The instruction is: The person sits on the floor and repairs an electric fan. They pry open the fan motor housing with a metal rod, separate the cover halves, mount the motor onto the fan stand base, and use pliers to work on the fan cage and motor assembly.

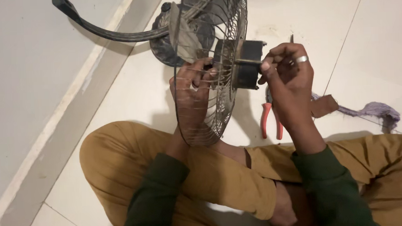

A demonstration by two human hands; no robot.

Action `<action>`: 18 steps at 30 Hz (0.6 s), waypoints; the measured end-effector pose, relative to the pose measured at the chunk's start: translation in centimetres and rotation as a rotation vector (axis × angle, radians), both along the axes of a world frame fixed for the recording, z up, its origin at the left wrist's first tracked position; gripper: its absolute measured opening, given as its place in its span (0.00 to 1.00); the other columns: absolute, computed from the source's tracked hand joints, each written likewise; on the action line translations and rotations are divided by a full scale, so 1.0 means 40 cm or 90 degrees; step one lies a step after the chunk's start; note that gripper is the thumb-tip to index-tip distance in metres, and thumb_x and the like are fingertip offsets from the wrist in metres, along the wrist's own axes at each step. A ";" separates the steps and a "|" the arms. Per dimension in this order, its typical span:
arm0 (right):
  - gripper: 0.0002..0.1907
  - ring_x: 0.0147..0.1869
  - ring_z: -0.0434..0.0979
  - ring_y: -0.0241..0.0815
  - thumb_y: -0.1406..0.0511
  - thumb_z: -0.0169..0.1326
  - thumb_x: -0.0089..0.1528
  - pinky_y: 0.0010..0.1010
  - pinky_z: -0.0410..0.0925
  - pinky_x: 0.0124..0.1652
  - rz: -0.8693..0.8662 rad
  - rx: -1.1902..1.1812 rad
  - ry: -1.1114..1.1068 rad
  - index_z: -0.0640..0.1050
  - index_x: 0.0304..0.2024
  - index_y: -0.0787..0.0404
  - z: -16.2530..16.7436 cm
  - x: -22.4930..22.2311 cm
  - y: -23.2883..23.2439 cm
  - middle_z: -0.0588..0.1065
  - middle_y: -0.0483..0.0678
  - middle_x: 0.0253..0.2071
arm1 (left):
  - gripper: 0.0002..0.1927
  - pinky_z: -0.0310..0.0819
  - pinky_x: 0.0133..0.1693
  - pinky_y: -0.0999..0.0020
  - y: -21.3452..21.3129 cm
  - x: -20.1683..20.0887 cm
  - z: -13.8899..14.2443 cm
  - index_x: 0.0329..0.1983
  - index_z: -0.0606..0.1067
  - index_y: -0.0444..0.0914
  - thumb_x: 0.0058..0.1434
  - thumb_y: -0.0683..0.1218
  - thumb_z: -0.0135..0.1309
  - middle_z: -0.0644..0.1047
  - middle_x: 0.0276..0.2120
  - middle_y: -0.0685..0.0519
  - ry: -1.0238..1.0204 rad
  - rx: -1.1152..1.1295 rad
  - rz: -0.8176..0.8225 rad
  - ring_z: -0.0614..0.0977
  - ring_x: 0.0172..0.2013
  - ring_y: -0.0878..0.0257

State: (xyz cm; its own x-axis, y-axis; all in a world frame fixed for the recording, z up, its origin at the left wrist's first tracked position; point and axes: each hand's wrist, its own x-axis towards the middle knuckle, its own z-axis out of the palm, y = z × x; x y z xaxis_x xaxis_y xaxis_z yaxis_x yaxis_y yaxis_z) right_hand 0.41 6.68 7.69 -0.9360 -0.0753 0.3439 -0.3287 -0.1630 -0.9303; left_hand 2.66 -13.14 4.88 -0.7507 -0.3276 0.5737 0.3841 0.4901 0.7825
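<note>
Knees [240, 179], then pliers [271, 119] behind wrist

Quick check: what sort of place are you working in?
Probably an indoor room at home: the person sits cross-legged on a pale tiled floor, a fan cage in hand, red-handled pliers lying beside.

Red-handled pliers [271, 119], a brown scrap [324, 106] and a purple rag [378, 111] lie on the white tile floor [374, 37].

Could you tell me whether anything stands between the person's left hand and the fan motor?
Yes: the wire fan guard. The left hand shows through its wires on one side; the black motor, touched by the right hand, sits on the other.
</note>
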 end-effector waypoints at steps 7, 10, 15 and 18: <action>0.13 0.49 0.73 0.32 0.76 0.58 0.72 0.26 0.71 0.48 0.052 -0.014 0.028 0.66 0.50 0.62 -0.020 -0.010 0.021 0.72 0.47 0.45 | 0.10 0.71 0.32 0.70 -0.003 -0.003 0.003 0.49 0.81 0.39 0.65 0.41 0.63 0.76 0.33 0.55 -0.050 0.075 -0.050 0.75 0.28 0.69; 0.13 0.52 0.72 0.31 0.77 0.58 0.73 0.26 0.71 0.53 0.070 -0.020 0.086 0.67 0.51 0.62 -0.027 -0.008 0.020 0.72 0.47 0.49 | 0.10 0.73 0.34 0.70 -0.006 0.000 0.006 0.50 0.81 0.39 0.66 0.41 0.63 0.78 0.36 0.55 -0.023 0.058 -0.057 0.78 0.30 0.69; 0.09 0.48 0.74 0.31 0.74 0.56 0.70 0.26 0.73 0.45 0.023 0.023 -0.003 0.70 0.49 0.63 -0.011 -0.006 0.015 0.72 0.45 0.46 | 0.11 0.70 0.32 0.68 -0.003 -0.001 -0.001 0.49 0.83 0.40 0.63 0.41 0.64 0.73 0.28 0.52 -0.069 0.036 -0.015 0.73 0.26 0.67; 0.06 0.39 0.74 0.32 0.73 0.57 0.71 0.25 0.73 0.40 -0.019 0.065 -0.077 0.71 0.44 0.65 0.004 -0.003 0.010 0.72 0.45 0.39 | 0.10 0.70 0.34 0.67 0.004 -0.003 -0.009 0.49 0.82 0.41 0.65 0.41 0.65 0.73 0.29 0.53 0.025 -0.035 0.018 0.71 0.27 0.66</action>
State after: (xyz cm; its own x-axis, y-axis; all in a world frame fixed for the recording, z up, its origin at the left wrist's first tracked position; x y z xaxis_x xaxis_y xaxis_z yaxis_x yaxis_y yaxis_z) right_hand 0.31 7.07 7.85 -0.9725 -0.0752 0.2203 -0.2164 -0.0567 -0.9747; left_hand 2.54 -12.99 4.53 -0.7185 -0.3151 0.6200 0.3995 0.5427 0.7388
